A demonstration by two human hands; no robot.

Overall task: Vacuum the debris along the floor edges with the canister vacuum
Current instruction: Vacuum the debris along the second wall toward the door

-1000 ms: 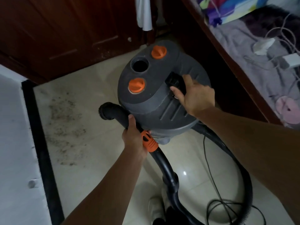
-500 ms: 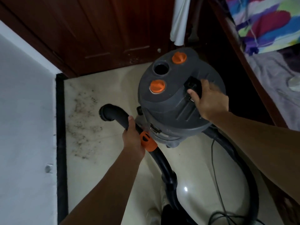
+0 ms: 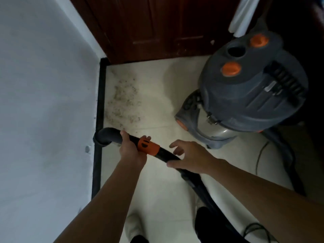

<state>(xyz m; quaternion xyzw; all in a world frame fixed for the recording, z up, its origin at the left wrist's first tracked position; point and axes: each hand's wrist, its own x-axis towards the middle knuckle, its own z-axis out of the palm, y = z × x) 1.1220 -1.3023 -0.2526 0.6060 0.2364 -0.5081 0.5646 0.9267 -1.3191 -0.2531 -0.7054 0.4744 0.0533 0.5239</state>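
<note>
Two big surfaces fill most of the view: the white wall [image 3: 43, 102] on the left and the pale tiled floor [image 3: 157, 190] in the middle, with a black baseboard [image 3: 98, 163] running between them. A dark wooden door [image 3: 149, 27] closes the far side of the corner.

The canister vacuum [image 3: 254, 92] stands on the floor at the right, grey with orange caps on its top, well apart from the wall. Its black hose [image 3: 206, 192] runs from the lower part of the view up to the hands, and a thin power cord [image 3: 259, 158] lies on the tiles near the canister.

The debris [image 3: 122, 102] is a patch of dark crumbs on the floor just beside the baseboard, in the corner near the door. The nozzle [image 3: 104, 137] is at the baseboard, just short of the near end of this patch.

The left hand [image 3: 131, 149] is wrapped around the tube beside the orange collar [image 3: 148, 148] and grips it firmly. The right hand [image 3: 189, 158] is half open over the hose behind the collar; the thumb touches the hose, but the fingers are spread and have not closed on it.

I think the sweep along the edge is only starting. Some risks: with one hand holding, the nozzle may swing and push crumbs away instead of sucking them. If the person moves further along the wall, the hose may pull tight and drag or tip the canister. The cord near the feet may also catch a shoe.
</note>
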